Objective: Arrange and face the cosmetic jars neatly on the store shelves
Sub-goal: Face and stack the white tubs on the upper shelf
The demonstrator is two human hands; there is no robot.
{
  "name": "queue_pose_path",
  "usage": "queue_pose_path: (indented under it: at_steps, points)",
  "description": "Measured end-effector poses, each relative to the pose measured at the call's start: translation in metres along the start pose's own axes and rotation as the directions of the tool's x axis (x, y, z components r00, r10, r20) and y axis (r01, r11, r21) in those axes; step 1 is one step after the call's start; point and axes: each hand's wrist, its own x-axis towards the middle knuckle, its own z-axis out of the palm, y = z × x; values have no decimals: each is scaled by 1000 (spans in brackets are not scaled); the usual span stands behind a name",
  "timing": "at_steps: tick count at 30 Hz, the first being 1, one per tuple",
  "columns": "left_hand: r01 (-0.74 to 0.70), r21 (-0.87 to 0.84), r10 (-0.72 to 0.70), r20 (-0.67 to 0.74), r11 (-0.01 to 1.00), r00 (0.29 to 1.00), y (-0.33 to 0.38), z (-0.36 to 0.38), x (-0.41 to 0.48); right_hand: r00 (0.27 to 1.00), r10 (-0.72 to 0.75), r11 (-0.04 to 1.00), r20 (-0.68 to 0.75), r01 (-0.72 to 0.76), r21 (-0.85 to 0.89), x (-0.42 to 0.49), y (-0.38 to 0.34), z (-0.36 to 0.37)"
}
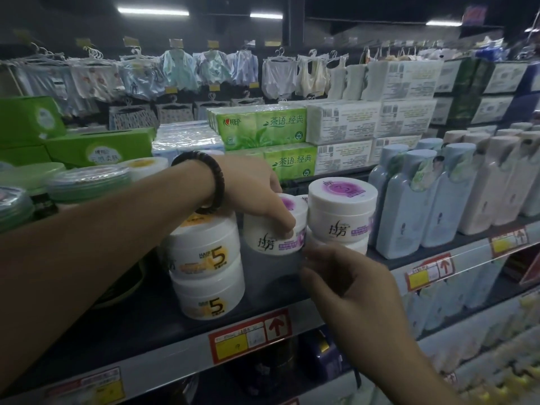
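Observation:
My left hand [260, 194], with a dark bead bracelet at the wrist, grips a white jar with a purple lid mark [273, 238] from above and holds it off the shelf [163, 343]. Just below and to the right of that jar, my right hand [347, 287] has its fingers curled, fingertips near the jar's lower right edge; what they touch is unclear. To the right stands a stack of two matching purple-marked jars [340, 211]. On the left is a stack of two white jars with yellow labels and a "5" [209, 267].
Green-lidded tubs [84, 182] sit at the left. Pale blue and pink bottles [432, 200] fill the shelf's right side. Green and white tissue packs [292, 141] are stacked behind. Price tags [251, 337] line the shelf edge, with more goods on the lower shelves.

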Motion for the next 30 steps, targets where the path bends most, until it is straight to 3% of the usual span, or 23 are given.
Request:
queue_pose_path:
  at_steps: [8, 21, 30]
  points:
    - [14, 106, -20, 58, 994, 998, 4, 7, 3, 970, 205, 971, 127, -218, 100, -19, 5, 18]
    - [-25, 213, -10, 162, 977, 987, 10, 11, 9, 963, 222, 922, 149, -258, 288, -30, 17, 30]
    - [-44, 261, -13, 211, 964, 977, 19, 14, 10, 974, 208, 924, 89, -226, 308, -40, 13, 27]
